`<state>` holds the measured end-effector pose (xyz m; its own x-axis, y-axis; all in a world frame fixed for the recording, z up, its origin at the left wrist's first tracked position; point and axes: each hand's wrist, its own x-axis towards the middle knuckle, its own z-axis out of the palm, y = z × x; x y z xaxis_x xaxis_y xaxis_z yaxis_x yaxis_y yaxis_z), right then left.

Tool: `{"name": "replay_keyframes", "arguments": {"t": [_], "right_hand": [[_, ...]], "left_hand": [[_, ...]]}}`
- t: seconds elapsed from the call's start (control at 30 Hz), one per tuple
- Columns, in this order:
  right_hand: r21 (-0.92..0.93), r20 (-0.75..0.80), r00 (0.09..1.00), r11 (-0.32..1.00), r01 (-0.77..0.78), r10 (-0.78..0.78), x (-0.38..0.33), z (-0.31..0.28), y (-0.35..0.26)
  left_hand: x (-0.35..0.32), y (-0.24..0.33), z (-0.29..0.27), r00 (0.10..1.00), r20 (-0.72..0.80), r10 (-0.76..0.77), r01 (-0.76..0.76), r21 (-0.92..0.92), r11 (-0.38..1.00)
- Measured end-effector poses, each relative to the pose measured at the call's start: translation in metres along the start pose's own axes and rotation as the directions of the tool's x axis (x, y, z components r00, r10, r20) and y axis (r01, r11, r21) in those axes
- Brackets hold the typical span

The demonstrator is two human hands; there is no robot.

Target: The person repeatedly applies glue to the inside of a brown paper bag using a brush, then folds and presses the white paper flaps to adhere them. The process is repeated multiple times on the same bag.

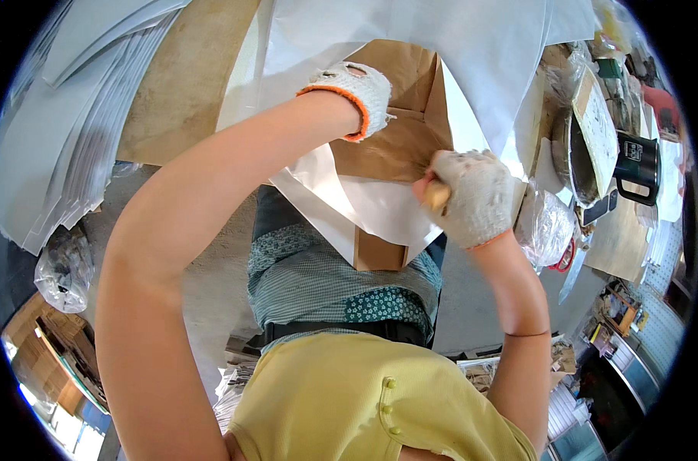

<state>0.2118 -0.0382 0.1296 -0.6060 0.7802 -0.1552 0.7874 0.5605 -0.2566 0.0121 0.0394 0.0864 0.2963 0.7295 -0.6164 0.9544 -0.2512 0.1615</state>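
A brown paper piece with folded edges (383,146), white on its other face, lies in front of me over large white sheets (479,46). My left hand (360,96), in a worn white knit glove with an orange cuff, rests at its far left edge; its fingers are mostly hidden. My right hand (475,196), gloved the same way with bare fingertips, is closed around a brush with a pale wooden handle (438,195). The brush's dark bristles are blurred against the brown face. A brown flap (379,250) hangs toward my lap.
Stacked white sheets (95,115) lie at left beside a bare wooden board (184,77). On the right are a round pan (568,157) with a flat board on it, a black mug (637,165), a phone (599,207), a clear plastic bag (547,223) and red-handled scissors (566,256).
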Motion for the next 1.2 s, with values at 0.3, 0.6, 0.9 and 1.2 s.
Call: {"name": "replay_keyframes", "arguments": {"t": [0.3, 0.6, 0.9, 1.2], "right_hand": [[0.995, -0.103, 0.805, 0.056, 0.086, 0.584, -0.016, 0.081, 0.011], [0.384, -0.515, 0.854, 0.909, 0.162, 0.065, 0.010, 0.074, 0.037], [0.933, -0.349, 0.834, 0.243, 0.266, 0.427, 0.055, 0.087, 0.026], [0.914, -0.405, 0.761, 0.247, 0.322, 0.507, 0.013, 0.110, 0.006]], "left_hand": [[-0.004, 0.008, -0.005, 0.992, -0.120, 0.030, -0.031, -0.010, 0.999], [-0.065, -0.032, 0.063, 0.538, -0.843, -0.005, -0.244, -0.161, 0.956], [-0.015, 0.020, 0.094, 0.594, -0.801, -0.079, -0.117, -0.183, 0.976], [-0.062, 0.053, 0.118, 0.659, -0.725, -0.199, -0.388, -0.554, 0.737]]}}
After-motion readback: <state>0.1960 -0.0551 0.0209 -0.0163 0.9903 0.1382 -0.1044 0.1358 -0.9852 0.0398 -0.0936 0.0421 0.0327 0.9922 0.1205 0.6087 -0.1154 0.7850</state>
